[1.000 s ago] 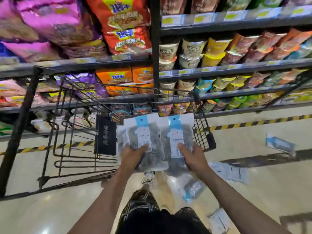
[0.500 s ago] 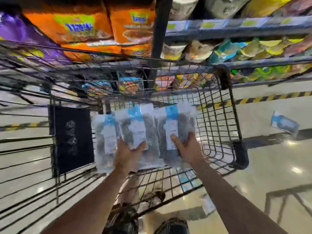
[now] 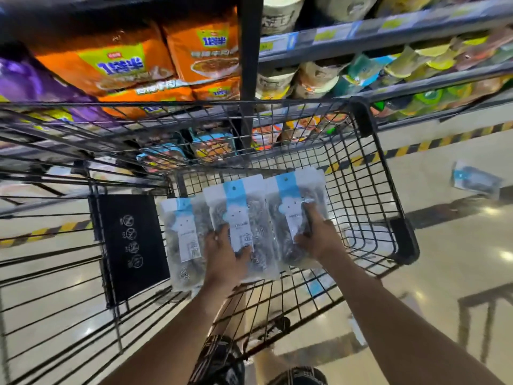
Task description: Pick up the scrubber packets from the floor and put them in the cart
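Note:
Three clear scrubber packets with blue-and-white header cards are held low inside the black wire cart (image 3: 369,173). My left hand (image 3: 226,259) grips two of them: the left packet (image 3: 183,234) and the middle packet (image 3: 244,212). My right hand (image 3: 316,237) grips the right packet (image 3: 294,207). Both arms reach in over the cart's near rim. Another scrubber packet (image 3: 474,180) lies on the floor at the right. A further packet shows on the floor through the cart's wire bottom (image 3: 315,286).
Store shelves with orange noodle bags (image 3: 116,65) and cup noodles (image 3: 319,76) stand right behind the cart. A black flap with white icons (image 3: 130,245) hangs in the cart's left part. Yellow-black tape (image 3: 433,143) marks the floor along the shelves. My legs are below the cart.
I have stepped closer and leaned over the cart. Both hands carried the three packets from above the rim down into the basket, still holding them.

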{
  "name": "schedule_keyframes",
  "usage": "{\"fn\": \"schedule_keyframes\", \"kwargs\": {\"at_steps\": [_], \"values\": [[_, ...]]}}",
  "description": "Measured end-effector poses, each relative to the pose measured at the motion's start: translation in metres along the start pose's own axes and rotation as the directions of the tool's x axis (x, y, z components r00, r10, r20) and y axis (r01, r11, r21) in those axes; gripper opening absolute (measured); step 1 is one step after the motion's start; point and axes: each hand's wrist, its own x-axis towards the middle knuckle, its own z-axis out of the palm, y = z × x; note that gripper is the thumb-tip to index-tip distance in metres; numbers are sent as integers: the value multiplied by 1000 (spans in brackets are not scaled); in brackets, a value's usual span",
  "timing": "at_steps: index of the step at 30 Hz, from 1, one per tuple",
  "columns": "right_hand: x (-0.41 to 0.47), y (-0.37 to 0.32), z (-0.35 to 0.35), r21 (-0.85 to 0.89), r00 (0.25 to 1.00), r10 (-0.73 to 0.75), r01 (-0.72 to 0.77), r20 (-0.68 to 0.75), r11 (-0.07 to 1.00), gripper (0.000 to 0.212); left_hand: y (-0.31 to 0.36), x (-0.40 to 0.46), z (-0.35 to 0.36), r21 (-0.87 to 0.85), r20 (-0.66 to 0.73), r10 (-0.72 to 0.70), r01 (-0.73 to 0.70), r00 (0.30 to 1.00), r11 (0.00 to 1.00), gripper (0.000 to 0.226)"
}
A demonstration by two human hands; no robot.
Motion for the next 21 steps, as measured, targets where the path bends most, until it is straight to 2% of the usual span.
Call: {"fn": "schedule_keyframes", "kwargs": {"at_steps": [3,4,6,8,11,13,15,17,19,21], "values": [[-14,-3,-13,-93,999,35,-33,24,995,55,10,-4,-9,25,43,-67,66,997,998,78],[-25,-4,-21,-111,999,34,-30,31,993,55,10,-8,-14,50,65,-67,64,996,997,77],[-52,-3,-39,-115,1000,-1,1,-7,993,62,12,-15,-29,124,109,-31,17,994,992,69],[-90,1,-59,-149,991,-47,28,-126,988,61,28,-35,-54,263,116,49,-78,992,962,67],[-152,18,-84,-220,920,-178,104,-350,970,63,63,-78,-89,555,30,248,-222,968,801,61],[-199,31,-97,-252,864,-212,103,-456,962,59,82,-108,-102,612,-30,399,-299,916,733,62],[-249,48,-104,-273,797,-224,78,-560,959,56,101,-138,-104,716,-6,515,-356,857,600,69],[-301,67,-102,-244,748,-186,33,-637,969,58,119,-176,-100,731,31,588,-420,808,538,68],[-358,92,-92,-178,720,-110,-18,-685,984,65,135,-222,-90,724,99,626,-487,774,488,76],[-417,124,-74,-112,675,-33,-74,-737,991,68,143,-273,-72,719,173,684,-565,709,404,81]]}}
